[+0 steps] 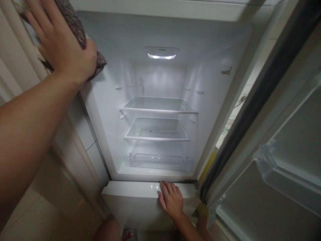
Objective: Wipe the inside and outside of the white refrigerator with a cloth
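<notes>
An open fridge (160, 40) stands in front of me, lit inside and bare of food. My left hand (60, 43) is raised at the upper left, fingers spread flat, pressing a grey-brown cloth (77, 23) against the fridge's left outer edge. Low down, my right hand (170, 199) rests with fingers flat on the top of the white lower freezer door (130, 190), just under the compartment's sill. It holds nothing.
Two glass shelves (157, 107) (156, 135) and a clear crisper drawer (160, 162) sit inside. The fridge door (276, 160) swings open at the right, with clear door bins (288, 174). A pale wall (15, 67) and tiled floor (45, 214) lie left. My knee and foot show below.
</notes>
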{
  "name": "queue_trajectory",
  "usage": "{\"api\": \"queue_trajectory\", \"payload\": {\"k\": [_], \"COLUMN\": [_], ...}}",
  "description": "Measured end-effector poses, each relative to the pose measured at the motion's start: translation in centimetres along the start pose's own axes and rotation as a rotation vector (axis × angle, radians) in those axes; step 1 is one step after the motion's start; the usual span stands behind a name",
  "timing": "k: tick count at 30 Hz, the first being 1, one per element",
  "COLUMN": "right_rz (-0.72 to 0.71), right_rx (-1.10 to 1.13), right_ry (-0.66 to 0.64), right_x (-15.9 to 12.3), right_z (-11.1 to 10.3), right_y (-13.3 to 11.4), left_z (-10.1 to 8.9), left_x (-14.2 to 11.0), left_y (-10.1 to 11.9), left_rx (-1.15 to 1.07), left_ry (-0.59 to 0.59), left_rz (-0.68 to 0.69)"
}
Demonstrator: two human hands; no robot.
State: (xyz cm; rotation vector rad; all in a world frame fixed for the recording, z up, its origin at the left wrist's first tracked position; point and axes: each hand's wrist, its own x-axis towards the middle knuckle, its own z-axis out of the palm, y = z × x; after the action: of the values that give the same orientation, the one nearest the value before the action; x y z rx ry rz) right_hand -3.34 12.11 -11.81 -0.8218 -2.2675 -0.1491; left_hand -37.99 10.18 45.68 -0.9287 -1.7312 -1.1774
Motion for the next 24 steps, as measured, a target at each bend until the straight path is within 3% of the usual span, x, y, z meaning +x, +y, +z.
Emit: {"api": "queue_trajectory", "payload": {"k": [3,6,8,11,17,24], "right_rz": [0.021,0.043,0.049,0.036,0.044,0.028], "right_rx": [0.003,0.009,0.009,0.010,-0.007,-0.029], "right_ry": [-0.010,-0.030,-0.044,-0.052,-0.032,0.027], "right_x": [0.0,0.1,0.2,0.3,0.4,0.4], "right_z": [-0.1,-0.2,-0.4,-0.8,-0.9,-0.6], "right_y": [-0.2,-0.4,-0.5,-0.5,-0.7,-0.7], "left_z": [-1.6,-2.2,-2.1,-1.5,0.6,2.8], "left_x": [-3.6,-6.8,-8.6,-11.0,-16.0,-24.8], "left_y": [0.7,0.7,-0.2,-2.2,-6.4,-10.8], "left_rx": [0.156,0.090,-0.017,-0.126,-0.135,-0.055], "left_ry": [-0.122,-0.154,-0.134,-0.089,-0.059,-0.167], "left_rz": [-0.081,-0.117,-0.054,0.063,0.164,0.128]}}
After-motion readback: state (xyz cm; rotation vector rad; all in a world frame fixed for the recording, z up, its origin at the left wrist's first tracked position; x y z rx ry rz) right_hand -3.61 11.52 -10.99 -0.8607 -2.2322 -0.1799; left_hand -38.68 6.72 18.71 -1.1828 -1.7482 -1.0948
